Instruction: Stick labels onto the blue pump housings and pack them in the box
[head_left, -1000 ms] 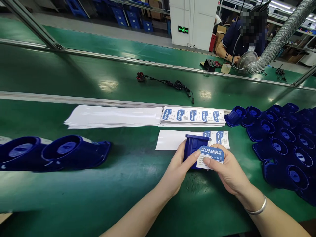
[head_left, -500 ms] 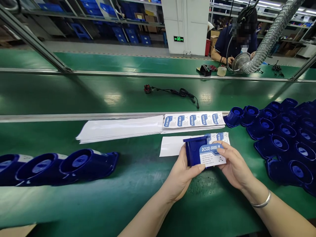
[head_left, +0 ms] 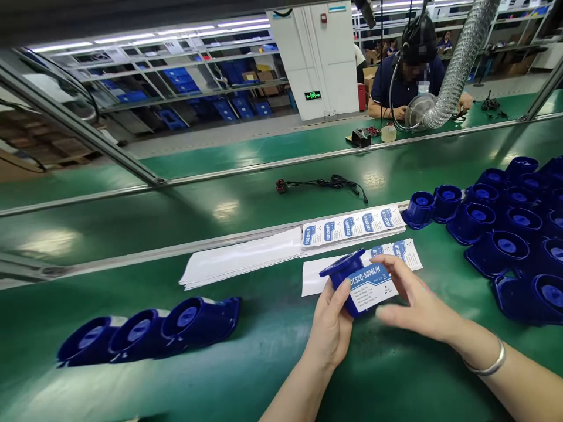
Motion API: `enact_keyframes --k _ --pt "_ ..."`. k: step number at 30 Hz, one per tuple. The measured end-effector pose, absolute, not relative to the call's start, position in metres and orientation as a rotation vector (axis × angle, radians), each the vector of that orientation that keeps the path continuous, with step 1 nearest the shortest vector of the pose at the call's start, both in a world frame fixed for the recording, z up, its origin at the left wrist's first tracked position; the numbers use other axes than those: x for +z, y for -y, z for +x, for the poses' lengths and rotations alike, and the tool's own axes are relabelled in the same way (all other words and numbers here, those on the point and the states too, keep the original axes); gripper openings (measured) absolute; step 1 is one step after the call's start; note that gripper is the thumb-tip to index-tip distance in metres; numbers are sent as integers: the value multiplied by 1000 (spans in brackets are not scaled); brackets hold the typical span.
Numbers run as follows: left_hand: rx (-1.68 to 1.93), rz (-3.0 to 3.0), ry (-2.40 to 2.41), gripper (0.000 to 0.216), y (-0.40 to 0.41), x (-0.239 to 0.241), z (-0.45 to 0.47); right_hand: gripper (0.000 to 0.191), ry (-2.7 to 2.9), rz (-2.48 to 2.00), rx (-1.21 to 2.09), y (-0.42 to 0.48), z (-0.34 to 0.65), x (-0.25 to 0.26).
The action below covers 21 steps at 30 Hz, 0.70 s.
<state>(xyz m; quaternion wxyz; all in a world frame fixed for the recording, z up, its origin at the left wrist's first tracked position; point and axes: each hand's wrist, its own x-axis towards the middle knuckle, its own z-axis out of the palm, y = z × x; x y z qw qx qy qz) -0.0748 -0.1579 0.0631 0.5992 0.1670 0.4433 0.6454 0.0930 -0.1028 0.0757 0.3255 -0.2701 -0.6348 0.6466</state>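
Observation:
My left hand (head_left: 331, 326) grips a dark blue plastic housing (head_left: 345, 271) from below, just above the green bench. A blue and white label reading DC52Q-5000L/H (head_left: 368, 285) sits on the side of the housing that faces me. My right hand (head_left: 416, 303) rests against the label's right edge with its fingers stretched flat along it. Behind the housing lies a partly used label sheet (head_left: 407, 252) on its white backing.
A row of three blue housings (head_left: 149, 331) lies at the left. Several more blue housings (head_left: 505, 234) crowd the right. Stacks of label sheets (head_left: 352, 225) and white backing paper (head_left: 241, 261) lie along a metal rail. A black cable (head_left: 325, 184) lies beyond. Another person (head_left: 411, 76) works at the far bench.
The housing has tilted so its round opening points up and left. My right hand has gone from pinching the label to lying flat on it. The camera has swung up and left.

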Motion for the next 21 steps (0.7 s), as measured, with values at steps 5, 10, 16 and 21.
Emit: enact_keyframes --k 5,10,16,21 --pt "1468 374 -982 60 159 62 -75 119 2159 -728 1166 100 92 69" --pt "1427 356 -960 57 160 65 -75 101 2155 -633 1059 95 90 63" --pt "1334 284 -943 48 158 69 -77 89 2131 -538 1035 86 91 58" --pt "1324 308 -942 54 158 65 -81 85 2147 -455 1075 80 92 59"
